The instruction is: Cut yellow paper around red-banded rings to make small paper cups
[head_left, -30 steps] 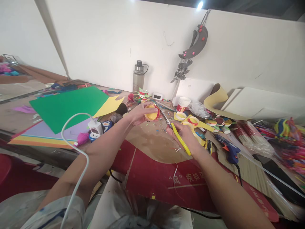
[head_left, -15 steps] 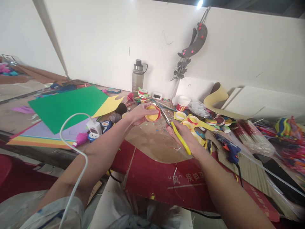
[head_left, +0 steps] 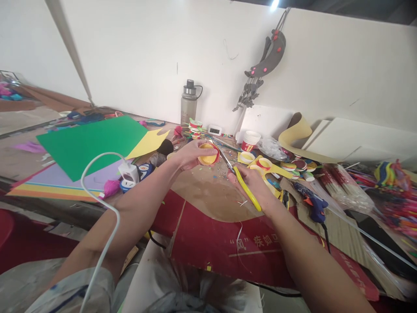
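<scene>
Left grip (head_left: 189, 156), ring (head_left: 208, 160) under thumb, right grip (head_left: 257, 183) on scissors (head_left: 243, 186)

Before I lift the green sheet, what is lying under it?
A purple sheet and a yellow sheet stick out from under the green sheet; what it covers cannot be seen.

Straight across from me stands a smooth white wall (head_left: 130, 56), marked by a few short dark scratches and parted on the left by a slanting grey-brown band (head_left: 71, 48). Above its top edge the ceiling (head_left: 332, 11) is dark, with one bright lamp (head_left: 274, 5) glaring. A long brown worktable (head_left: 19, 161) runs along the wall's foot. Down at the left, a rounded red seat (head_left: 29, 248) stands near it, over a greyish floor.
</scene>
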The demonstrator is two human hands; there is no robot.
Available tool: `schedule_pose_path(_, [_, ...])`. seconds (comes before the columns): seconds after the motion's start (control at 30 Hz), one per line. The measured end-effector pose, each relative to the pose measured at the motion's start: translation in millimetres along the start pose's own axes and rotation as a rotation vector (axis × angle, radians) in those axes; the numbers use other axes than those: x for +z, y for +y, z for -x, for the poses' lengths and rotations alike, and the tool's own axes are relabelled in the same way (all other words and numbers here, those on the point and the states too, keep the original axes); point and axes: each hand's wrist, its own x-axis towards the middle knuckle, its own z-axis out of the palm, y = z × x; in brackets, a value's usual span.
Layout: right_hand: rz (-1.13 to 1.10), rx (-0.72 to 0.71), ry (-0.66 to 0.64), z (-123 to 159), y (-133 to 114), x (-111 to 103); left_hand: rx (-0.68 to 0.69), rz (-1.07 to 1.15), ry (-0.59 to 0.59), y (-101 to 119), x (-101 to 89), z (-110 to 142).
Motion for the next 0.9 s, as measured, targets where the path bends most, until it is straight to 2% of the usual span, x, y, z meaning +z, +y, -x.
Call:
schedule_pose_path(0.27, [-0.01,0.004,0.046,-0.3,0.2,1.2,0.02,-0.01,-0.007,0.5,-2.9,-0.4])
schedule_pose_path(0.4, [-0.153,0.178,0.131,0.8,5.4,3.0,0.002,-0.096,-0.02,-3.6,-2.7,-0.1])
schedule_pose_path(0.53, [-0.27,0.305,0.135,1.0,7.5,3.1,-0.011,-0.185,-0.013,-10.2,3.8,-1.4])
schedule_pose_path(0.6, [-0.26,0.275,0.119,0.5,6.3,3.7,0.005,-0.17,-0.006,-12.4,6.6,-2.5])
schedule_pose_path(0.77, [-0.15,0.048,0.09,-1.9,5.8,6.8,0.03,-0.053,0.025,-11.9,7.8,-2.3])
schedule_pose_path(0.9, [-0.021,0.02,0.065,-2.3,10.2,5.8,-0.004,-0.035,0.005,-9.1,8.1,1.1])
